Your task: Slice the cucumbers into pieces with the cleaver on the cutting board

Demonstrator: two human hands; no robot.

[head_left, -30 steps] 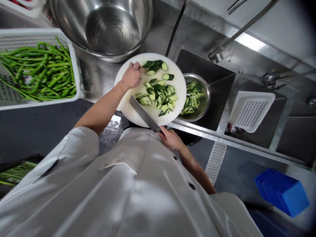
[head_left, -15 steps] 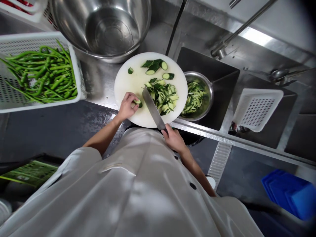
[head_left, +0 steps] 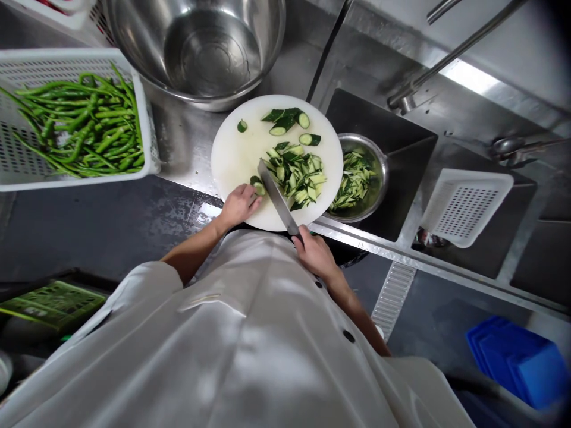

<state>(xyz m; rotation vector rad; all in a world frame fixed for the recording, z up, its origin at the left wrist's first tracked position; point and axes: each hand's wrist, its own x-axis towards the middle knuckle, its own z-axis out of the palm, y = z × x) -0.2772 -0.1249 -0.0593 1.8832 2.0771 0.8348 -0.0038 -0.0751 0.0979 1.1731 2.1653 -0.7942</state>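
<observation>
On the round white cutting board (head_left: 227, 148), my left hand (head_left: 239, 207) has its fingertips against a short piece of cucumber (head_left: 258, 186) near the board's front left. My right hand (head_left: 314, 255) grips the handle of a kitchen knife (head_left: 280, 201) with a broad blade. The blade slants across the board, between that piece and a pile of sliced cucumber (head_left: 298, 175). Several uncut cucumber chunks (head_left: 285, 120) lie behind the pile, and a small end piece (head_left: 242, 126) sits alone at the back left.
A white basket of green chili peppers (head_left: 154, 142) stands left, beside a large steel bowl (head_left: 272, 53). Right of the board, a steel bowl (head_left: 384, 178) of cucumber slices sits in the sink (head_left: 408, 172). Farther right are a white perforated basket (head_left: 468, 205) and, above, a faucet (head_left: 407, 98).
My left hand has shifted right with the cucumber piece, bringing it close to the knife blade. The knife stays nearly in place on the board, and the view has shifted slightly.
</observation>
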